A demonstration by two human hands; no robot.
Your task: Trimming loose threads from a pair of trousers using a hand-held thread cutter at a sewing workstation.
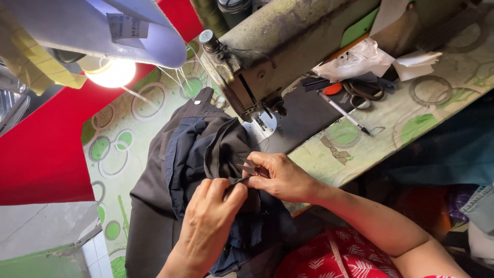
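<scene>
Dark navy and charcoal fabric [198, 154] lies bunched on the tabletop [411, 121] in front of the sewing machine [278, 46], spilling over the near edge toward my lap. My left hand [208, 221] is closed in a pinch, thumb and forefinger gripping a fold of the fabric near its middle. My right hand [280, 177] is curled shut around a small pair of thread snips [246, 168], whose metal blades point left and meet the fabric just beside my left thumb. Both hands nearly touch, working at the same spot below the machine's needle area. A lit lamp [110, 72] hangs at upper left, above a patterned green-and-white cover on the tabletop. A red cloth [46, 149] lies at the far left. To the right of the machine's dark base sit a pair of black scissors [363, 92], a pen [342, 112] lying slantwise, and crumpled white plastic [355, 59]. My red patterned garment [339, 257] shows at the bottom edge.
</scene>
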